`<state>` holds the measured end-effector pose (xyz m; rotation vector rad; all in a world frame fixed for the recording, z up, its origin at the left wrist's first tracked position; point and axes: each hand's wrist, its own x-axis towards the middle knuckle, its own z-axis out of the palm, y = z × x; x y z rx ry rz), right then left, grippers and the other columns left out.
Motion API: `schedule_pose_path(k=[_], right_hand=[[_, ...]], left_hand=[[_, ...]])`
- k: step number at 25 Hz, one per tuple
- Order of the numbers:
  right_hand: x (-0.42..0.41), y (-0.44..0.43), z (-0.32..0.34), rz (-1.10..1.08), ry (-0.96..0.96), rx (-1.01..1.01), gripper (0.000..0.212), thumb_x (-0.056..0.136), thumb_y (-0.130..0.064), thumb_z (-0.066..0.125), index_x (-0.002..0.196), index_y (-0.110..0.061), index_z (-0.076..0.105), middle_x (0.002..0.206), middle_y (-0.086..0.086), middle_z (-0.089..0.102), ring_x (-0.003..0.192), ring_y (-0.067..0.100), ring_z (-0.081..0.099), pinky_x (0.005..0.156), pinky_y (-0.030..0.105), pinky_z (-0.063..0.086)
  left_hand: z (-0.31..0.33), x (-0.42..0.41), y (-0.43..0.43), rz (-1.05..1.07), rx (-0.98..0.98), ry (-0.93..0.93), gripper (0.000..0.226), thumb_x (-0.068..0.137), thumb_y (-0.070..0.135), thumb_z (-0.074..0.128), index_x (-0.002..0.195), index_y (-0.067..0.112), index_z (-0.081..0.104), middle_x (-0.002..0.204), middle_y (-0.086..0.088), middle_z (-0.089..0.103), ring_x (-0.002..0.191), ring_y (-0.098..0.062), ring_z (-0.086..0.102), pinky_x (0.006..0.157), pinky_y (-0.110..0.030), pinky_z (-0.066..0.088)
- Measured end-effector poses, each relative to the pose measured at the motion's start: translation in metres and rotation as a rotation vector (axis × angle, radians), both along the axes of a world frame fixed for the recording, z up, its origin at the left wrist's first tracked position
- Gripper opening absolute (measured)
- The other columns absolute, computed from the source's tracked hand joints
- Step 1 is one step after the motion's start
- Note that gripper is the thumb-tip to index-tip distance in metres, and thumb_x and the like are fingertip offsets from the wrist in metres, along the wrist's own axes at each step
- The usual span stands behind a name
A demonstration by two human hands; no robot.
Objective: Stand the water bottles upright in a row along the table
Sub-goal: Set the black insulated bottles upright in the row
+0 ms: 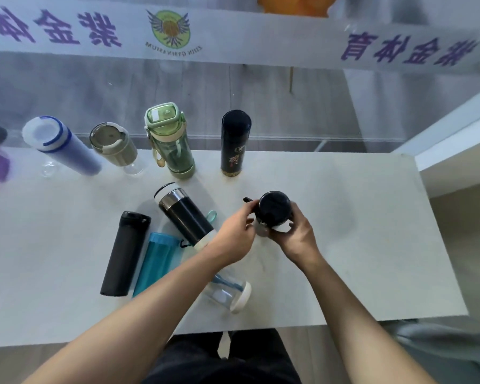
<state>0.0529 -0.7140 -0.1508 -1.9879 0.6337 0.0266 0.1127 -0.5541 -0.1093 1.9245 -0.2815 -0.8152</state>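
Both grips, left hand [234,236] and right hand [298,235], clasp a black-lidded, clear-bodied bottle [274,207] upright.

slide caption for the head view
Both hands hold a dark-lidded bottle upright; four bottles lie flat nearby.

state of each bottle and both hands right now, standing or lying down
blue cylindrical bottle with white cap: upright in row
beige-lidded clear bottle: upright
green handled plastic bottle: upright
tall black printed flask: upright
black-and-steel flask: lying
matte black flask: lying
teal translucent bottle: lying
clear white-capped bottle: lying
dark-lidded bottle: upright, held
left hand: gripping it
right hand: gripping it
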Motion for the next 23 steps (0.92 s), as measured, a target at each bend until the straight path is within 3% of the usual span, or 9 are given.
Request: schedule_pose_path(k=[3, 5, 8, 12, 14, 16, 19, 23], right_hand=[[0.001, -0.008, -0.003, -0.029, -0.013, 0.003, 0.068, 0.062, -0.041, 0.089, 0.122, -0.046, 0.057, 0.116, -0.010, 0.067, 0.103, -0.001, 0.064, 0.085, 0.018, 0.050], [0.012, -0.018, 0.000, -0.035, -0.025, -0.003, 0.065, 0.056, -0.055, 0.083, 0.113, -0.061, 0.052, 0.109, -0.022, 0.067, 0.098, -0.011, 0.062, 0.078, 0.010, 0.049], [0.044, -0.041, 0.002, -0.006, -0.032, -0.013, 0.056, 0.054, -0.057, 0.081, 0.100, -0.068, 0.050, 0.096, -0.036, 0.065, 0.093, -0.019, 0.060, 0.074, 0.008, 0.050], [0.091, -0.078, -0.004, 0.057, -0.053, 0.009, 0.051, 0.069, -0.028, 0.088, 0.100, -0.051, 0.055, 0.091, -0.033, 0.065, 0.087, -0.017, 0.063, 0.073, 0.009, 0.050], [0.112, -0.092, -0.008, 0.099, -0.074, 0.010, 0.053, 0.072, -0.020, 0.087, 0.112, -0.040, 0.058, 0.095, -0.028, 0.065, 0.089, -0.012, 0.063, 0.071, 0.003, 0.046], [0.129, -0.102, -0.011, 0.125, -0.078, 0.014, 0.054, 0.075, -0.016, 0.085, 0.120, -0.030, 0.059, 0.097, -0.024, 0.065, 0.090, -0.007, 0.064, 0.070, 0.001, 0.045], [0.142, -0.110, -0.014, 0.146, -0.103, 0.001, 0.055, 0.077, -0.014, 0.083, 0.124, -0.026, 0.059, 0.099, -0.021, 0.064, 0.090, -0.003, 0.063, 0.070, 0.000, 0.044], [0.144, -0.112, -0.017, 0.165, -0.132, 0.002, 0.058, 0.079, -0.015, 0.081, 0.130, -0.027, 0.056, 0.109, -0.011, 0.067, 0.094, 0.002, 0.065, 0.077, 0.007, 0.048]], left_hand=[[-0.005, 0.000, -0.007, 0.001, -0.012, 0.051, 0.062, 0.093, -0.002, 0.037, 0.149, 0.026, 0.034, 0.147, 0.006, 0.047, 0.127, -0.012, 0.053, 0.104, -0.024, 0.040], [-0.008, 0.006, -0.018, -0.004, -0.018, 0.057, 0.065, 0.093, -0.003, 0.037, 0.149, 0.028, 0.032, 0.150, 0.003, 0.044, 0.130, -0.014, 0.050, 0.110, -0.029, 0.040], [-0.015, 0.028, -0.043, 0.044, -0.018, 0.034, 0.072, 0.088, -0.007, 0.036, 0.151, 0.027, 0.031, 0.147, 0.000, 0.048, 0.133, -0.016, 0.047, 0.113, -0.036, 0.040], [-0.027, 0.064, -0.072, 0.113, -0.044, 0.059, 0.081, 0.082, -0.009, 0.032, 0.146, 0.041, 0.034, 0.135, 0.010, 0.050, 0.121, -0.007, 0.050, 0.097, -0.017, 0.046], [-0.030, 0.082, -0.083, 0.133, -0.028, 0.073, 0.082, 0.082, -0.008, 0.031, 0.144, 0.046, 0.034, 0.137, 0.010, 0.049, 0.123, -0.008, 0.048, 0.102, -0.021, 0.042], [-0.032, 0.096, -0.092, 0.151, -0.017, 0.064, 0.081, 0.081, -0.010, 0.032, 0.146, 0.040, 0.035, 0.134, 0.009, 0.050, 0.124, -0.007, 0.047, 0.101, -0.019, 0.040], [-0.033, 0.109, -0.101, 0.208, -0.030, 0.073, 0.082, 0.082, -0.011, 0.032, 0.147, 0.038, 0.035, 0.128, 0.010, 0.051, 0.121, -0.005, 0.049, 0.082, -0.008, 0.046], [-0.034, 0.110, -0.107, 0.232, -0.074, 0.059, 0.083, 0.081, -0.013, 0.030, 0.147, 0.036, 0.035, 0.131, 0.011, 0.051, 0.125, -0.001, 0.045, 0.086, -0.008, 0.045]])
